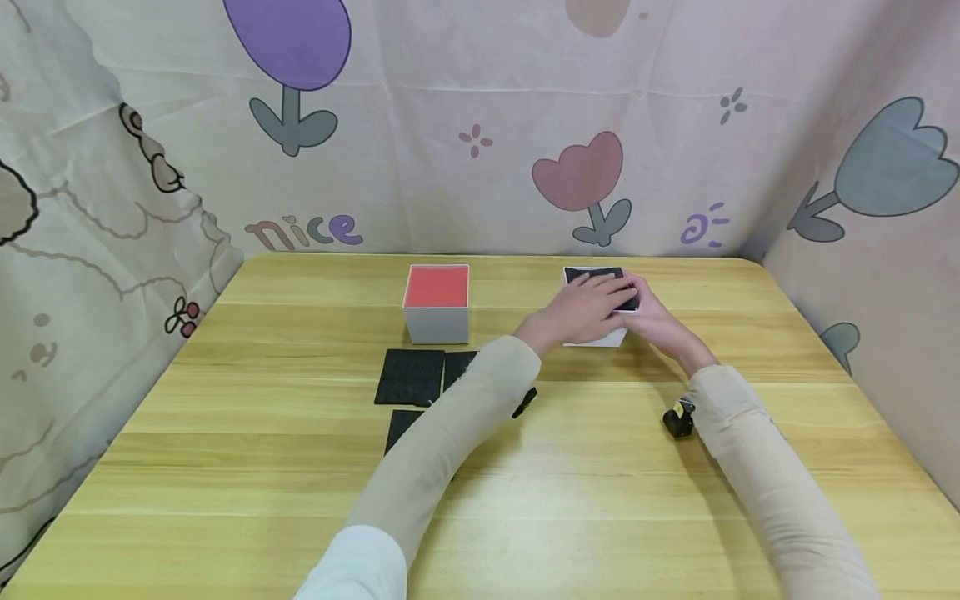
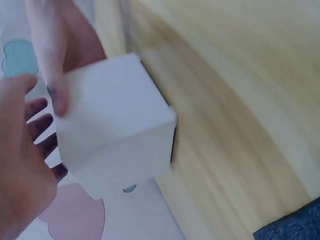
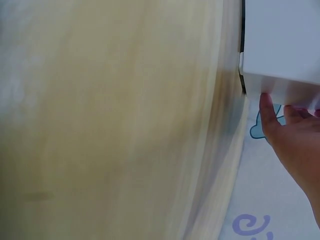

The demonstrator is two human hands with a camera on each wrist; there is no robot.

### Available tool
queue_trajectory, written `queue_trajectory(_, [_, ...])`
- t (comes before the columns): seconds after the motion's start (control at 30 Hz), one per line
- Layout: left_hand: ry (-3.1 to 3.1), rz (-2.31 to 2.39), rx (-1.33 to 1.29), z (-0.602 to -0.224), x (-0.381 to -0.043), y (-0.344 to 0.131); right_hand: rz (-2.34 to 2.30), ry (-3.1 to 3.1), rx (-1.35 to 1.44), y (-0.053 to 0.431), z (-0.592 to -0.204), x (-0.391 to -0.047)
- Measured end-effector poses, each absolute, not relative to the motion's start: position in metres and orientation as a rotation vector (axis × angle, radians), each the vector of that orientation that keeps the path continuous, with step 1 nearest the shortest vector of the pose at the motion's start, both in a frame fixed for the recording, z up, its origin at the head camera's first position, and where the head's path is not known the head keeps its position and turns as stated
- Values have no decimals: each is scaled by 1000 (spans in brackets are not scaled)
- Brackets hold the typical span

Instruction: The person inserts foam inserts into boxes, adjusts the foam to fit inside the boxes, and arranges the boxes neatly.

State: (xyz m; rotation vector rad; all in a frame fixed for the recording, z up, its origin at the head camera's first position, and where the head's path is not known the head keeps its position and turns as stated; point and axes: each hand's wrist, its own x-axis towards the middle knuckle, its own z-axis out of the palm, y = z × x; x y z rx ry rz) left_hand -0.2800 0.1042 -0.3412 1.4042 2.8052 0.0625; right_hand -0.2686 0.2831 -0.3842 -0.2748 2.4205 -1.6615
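Note:
A white open-topped box (image 1: 594, 340) stands at the back of the table, right of centre, with a black felt-like square (image 1: 592, 272) at its top. Over that square lies my left hand (image 1: 585, 310), fingers extended across the top. My right hand (image 1: 654, 321) grips the box's right side. In the left wrist view its thumb presses on the front face of the white box (image 2: 115, 105), and the left hand (image 2: 22, 165) reaches over the top edge. The right wrist view has the right hand (image 3: 295, 145) with fingertips against the box (image 3: 282, 45).
A second white box (image 1: 437, 327) with a red top stands left of the first. Black squares (image 1: 409, 377) lie in front of it, partly hidden by the left sleeve (image 1: 450, 425). A small black device (image 1: 678, 419) sits beside the right cuff. A patterned curtain (image 1: 420, 167) hangs behind the table.

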Motion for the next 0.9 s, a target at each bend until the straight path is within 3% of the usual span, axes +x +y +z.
queue_trajectory(0.63, [2835, 41, 1425, -354, -264, 114, -1743, 2420, -292, 279, -384, -270])
queue_trajectory(0.9, [2922, -5, 1325, -353, -280, 117, -1678, 2427, -299, 282, -383, -269])
